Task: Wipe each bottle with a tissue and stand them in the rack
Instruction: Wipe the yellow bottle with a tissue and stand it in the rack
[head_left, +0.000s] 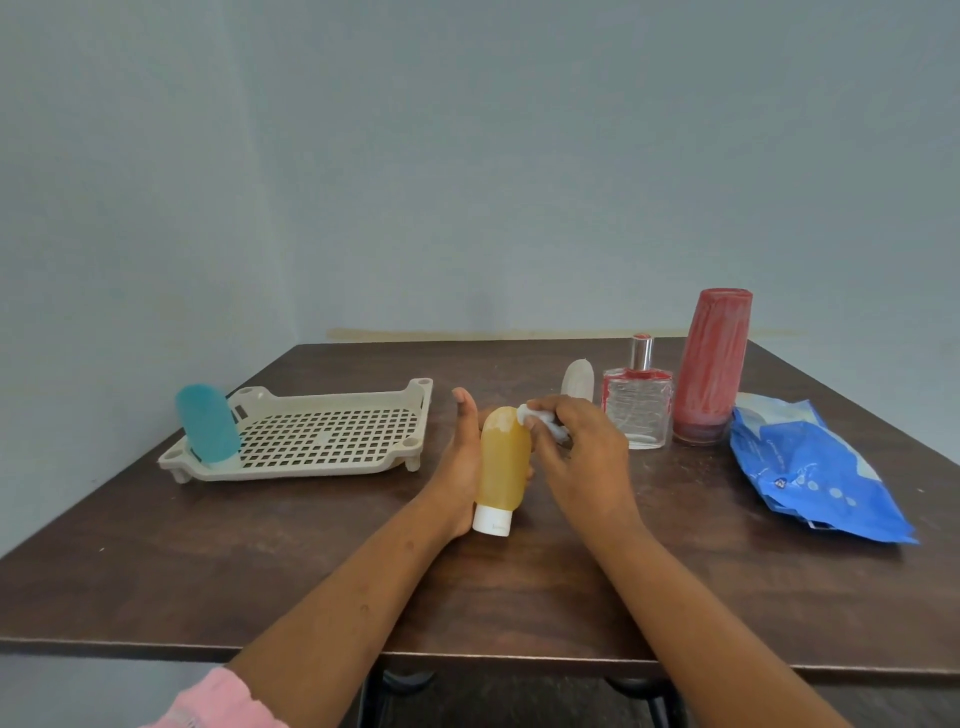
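A yellow squeeze bottle (503, 462) with a white cap pointing toward me lies in my left hand (460, 457), whose fingers wrap behind it while the thumb points up. My right hand (576, 457) pinches a crumpled white tissue (537, 418) against the bottle's far end. A blue bottle (208, 423) stands cap-down at the left end of the beige perforated rack (332, 441). To the right stand a small white bottle (577, 381), a clear glass perfume bottle (636, 408) with red smears, and a tall red bottle (710, 366).
A blue tissue pack (810, 467) lies on the right side of the dark wooden table (260, 561). A plain wall stands behind the table's far edge. The table's near edge runs below my forearms.
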